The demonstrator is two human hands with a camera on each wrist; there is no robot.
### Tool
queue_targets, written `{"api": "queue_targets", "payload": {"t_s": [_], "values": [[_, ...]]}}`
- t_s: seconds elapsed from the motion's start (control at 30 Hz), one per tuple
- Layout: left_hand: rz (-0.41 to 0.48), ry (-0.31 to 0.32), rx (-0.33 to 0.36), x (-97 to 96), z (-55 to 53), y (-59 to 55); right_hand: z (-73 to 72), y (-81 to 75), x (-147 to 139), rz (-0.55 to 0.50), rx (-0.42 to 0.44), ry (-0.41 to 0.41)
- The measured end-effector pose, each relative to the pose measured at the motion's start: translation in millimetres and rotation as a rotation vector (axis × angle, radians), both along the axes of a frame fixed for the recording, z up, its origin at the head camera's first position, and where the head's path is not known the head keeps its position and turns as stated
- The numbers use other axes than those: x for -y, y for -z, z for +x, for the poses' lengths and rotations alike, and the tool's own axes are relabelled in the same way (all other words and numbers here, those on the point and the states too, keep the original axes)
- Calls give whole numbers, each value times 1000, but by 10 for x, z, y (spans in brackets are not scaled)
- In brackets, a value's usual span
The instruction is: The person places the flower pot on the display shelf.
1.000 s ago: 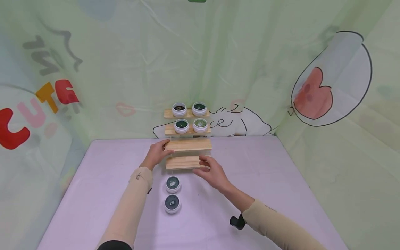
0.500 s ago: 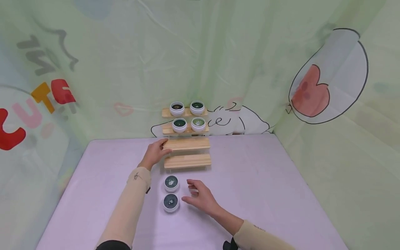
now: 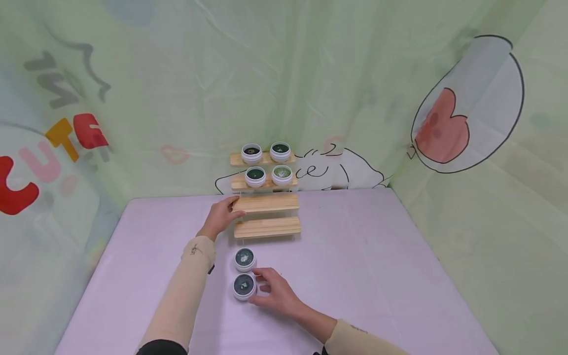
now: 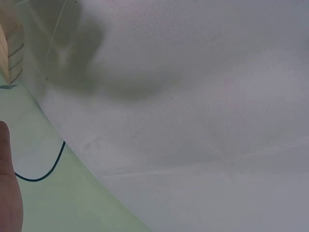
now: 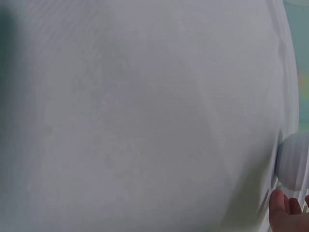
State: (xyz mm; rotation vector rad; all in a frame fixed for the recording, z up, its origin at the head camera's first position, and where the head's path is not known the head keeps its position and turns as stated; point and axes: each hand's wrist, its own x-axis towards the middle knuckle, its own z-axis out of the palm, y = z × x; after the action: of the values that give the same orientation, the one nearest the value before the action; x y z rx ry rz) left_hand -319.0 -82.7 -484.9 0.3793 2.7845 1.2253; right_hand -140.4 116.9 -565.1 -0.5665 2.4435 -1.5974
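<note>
My left hand (image 3: pixel 219 216) holds the left end of the third plank of a tiered wooden display stand (image 3: pixel 268 202), fingers at its back edge and thumb at the front. In the left wrist view, part of the left hand (image 4: pixel 7 183) shows below the stand's wooden end (image 4: pixel 13 53). My right hand (image 3: pixel 278 294) is at the right side of the nearer round white jar (image 3: pixel 243 287) with a dark grey top, its thumb and fingers spread around that edge. The right wrist view shows fingertips (image 5: pixel 276 199) close to a white jar (image 5: pixel 292 162); contact is unclear.
Another dark-topped jar (image 3: pixel 244 259) stands just behind the nearer one. Two jars sit on the top plank (image 3: pixel 266 159) and two on the plank below (image 3: pixel 267 183). A lilac cloth covers the table (image 3: pixel 355 266), with a printed curtain (image 3: pixel 337 98) behind.
My right hand has come away from the lowest plank, moving toward me and left to the nearer jar. The left hand stays at the stand, and the jars stay where they were.
</note>
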Motion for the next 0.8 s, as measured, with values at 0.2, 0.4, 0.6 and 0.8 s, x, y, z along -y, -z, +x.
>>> {"api": "queue_targets", "payload": {"t_s": [0.2, 0.4, 0.6, 0.8], "values": [[6, 2, -15, -38, 13, 18, 25, 69, 24, -12, -66, -27], [2, -10, 3, -42, 3, 54, 24, 103, 54, -4, -66, -28], [14, -12, 4, -14, -3, 42, 21, 70, 118, -33, -51, -11], [11, -11, 7, -10, 8, 23, 21, 76, 152, -56, -51, 8]]}}
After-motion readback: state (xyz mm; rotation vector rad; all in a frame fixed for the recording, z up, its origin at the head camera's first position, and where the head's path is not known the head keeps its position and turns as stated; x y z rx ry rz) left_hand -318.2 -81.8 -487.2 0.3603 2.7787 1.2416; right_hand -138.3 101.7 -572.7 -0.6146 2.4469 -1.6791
